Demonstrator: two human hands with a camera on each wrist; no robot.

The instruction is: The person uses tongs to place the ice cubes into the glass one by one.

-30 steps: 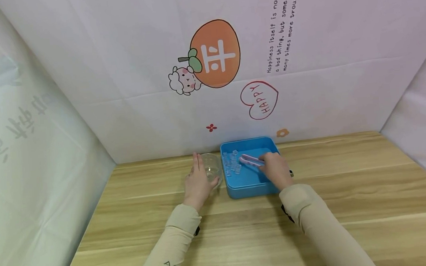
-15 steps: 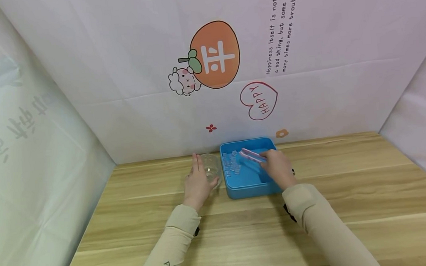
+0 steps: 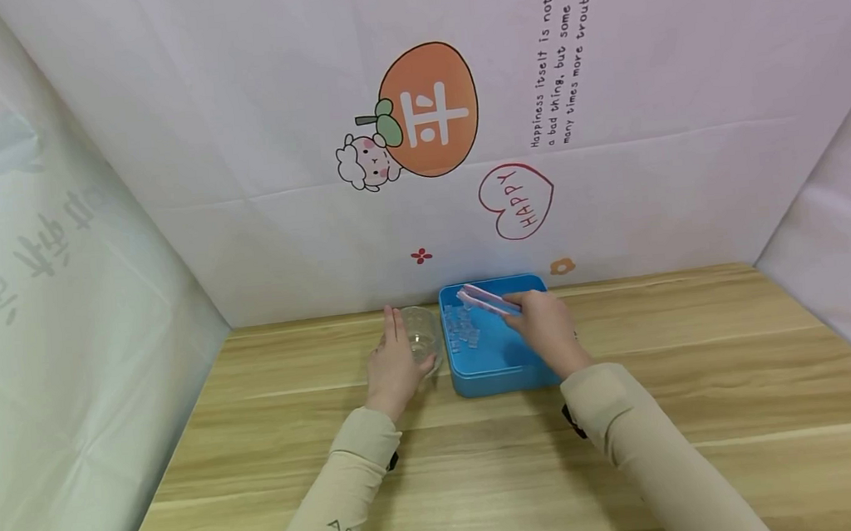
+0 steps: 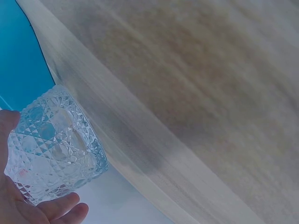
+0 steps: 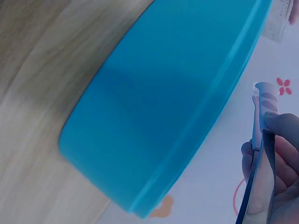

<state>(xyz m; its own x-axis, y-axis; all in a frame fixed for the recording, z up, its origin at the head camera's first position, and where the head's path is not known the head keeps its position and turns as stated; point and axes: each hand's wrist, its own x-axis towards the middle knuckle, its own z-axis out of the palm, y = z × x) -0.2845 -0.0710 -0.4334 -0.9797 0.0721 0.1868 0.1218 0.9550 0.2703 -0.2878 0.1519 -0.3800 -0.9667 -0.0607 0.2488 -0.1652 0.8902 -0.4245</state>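
Observation:
My left hand (image 3: 392, 370) holds the side of a clear cut-glass cup (image 3: 423, 332), thumb on one side and fingers on the other. The cup's diamond pattern shows in the left wrist view, where the cup (image 4: 58, 144) stands beside the blue box. My right hand (image 3: 548, 332) pinches small tongs (image 3: 493, 302) with pink tips and metal arms. A clear cube (image 5: 256, 87) shows at their tips in the right wrist view. The tips are over the back left of the blue box (image 3: 505, 382), above several clear cubes (image 3: 464, 331) lying along its left side.
Cup and box stand side by side on a wood-grain table (image 3: 472, 478), close to its back edge. Right behind them rises a printed white cloth (image 3: 304, 250). More white cloth (image 3: 78, 326) hangs along the left side.
The tongs have closed up and moved up and left to the back left of the box, with a clear cube now at their tips. The left hand and cup have stayed put.

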